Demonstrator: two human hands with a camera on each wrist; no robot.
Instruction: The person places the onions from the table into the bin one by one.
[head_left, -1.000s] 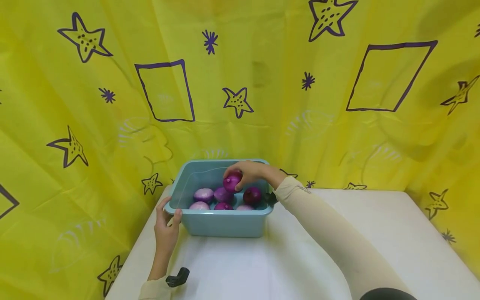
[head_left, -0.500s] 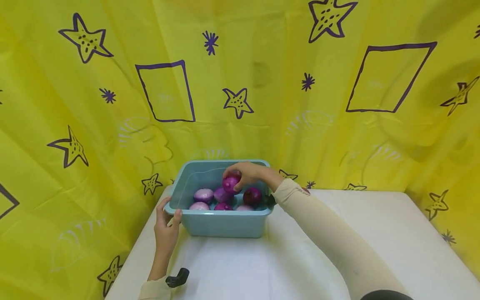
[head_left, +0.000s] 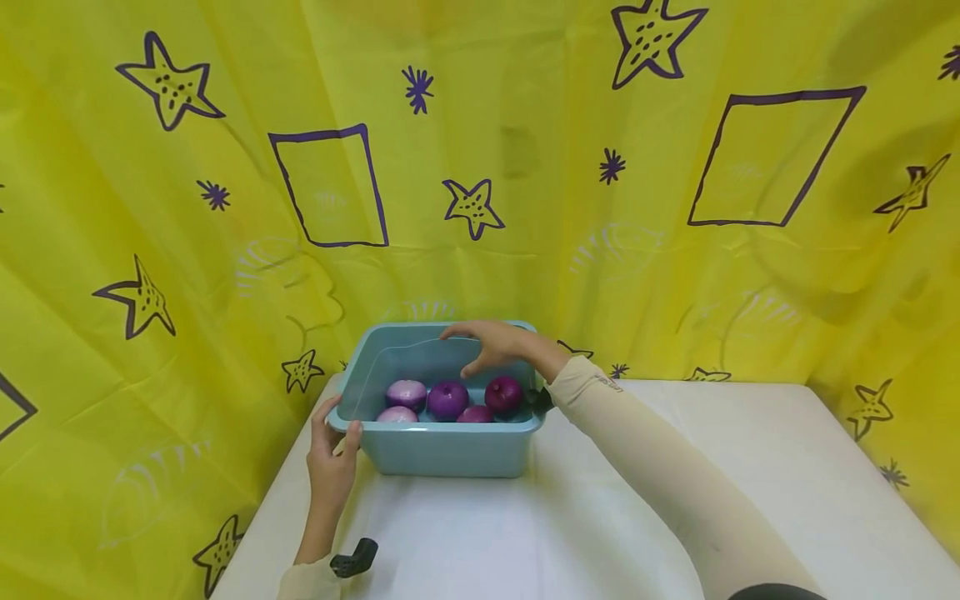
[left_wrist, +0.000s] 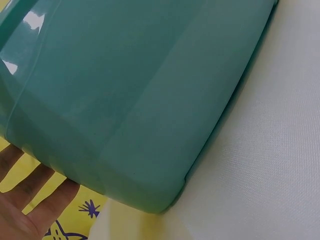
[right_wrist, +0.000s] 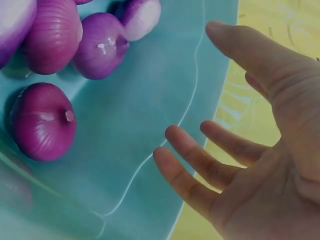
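A light blue plastic tub (head_left: pixel 450 454) holds several purple onions. My left hand (head_left: pixel 332 462) grips its front left corner, thumb at the front and fingers along the left side, as the fingers (left_wrist: pixel 57 202) on the outer wall show in the left wrist view. My right hand (head_left: pixel 491 346) hovers inside the back of the tub with fingers and thumb spread, nothing between them. Below it lie a round purple onion (head_left: pixel 447 400) and a dark red-purple onion (head_left: pixel 503 394). In the right wrist view one onion (right_wrist: pixel 44 121) lies apart from a cluster at the upper left.
The tub stands on a white table (head_left: pixel 637 500), near a yellow curtain (head_left: pixel 525 250) printed with stars and squares. The tub's front wall hides the lower part of the nearer onions, such as the pale onion (head_left: pixel 397 415).
My right hand has let go of the onion it held, and its fingers have spread. The onions at the front of the tub have shifted. My left hand stays at the corner.
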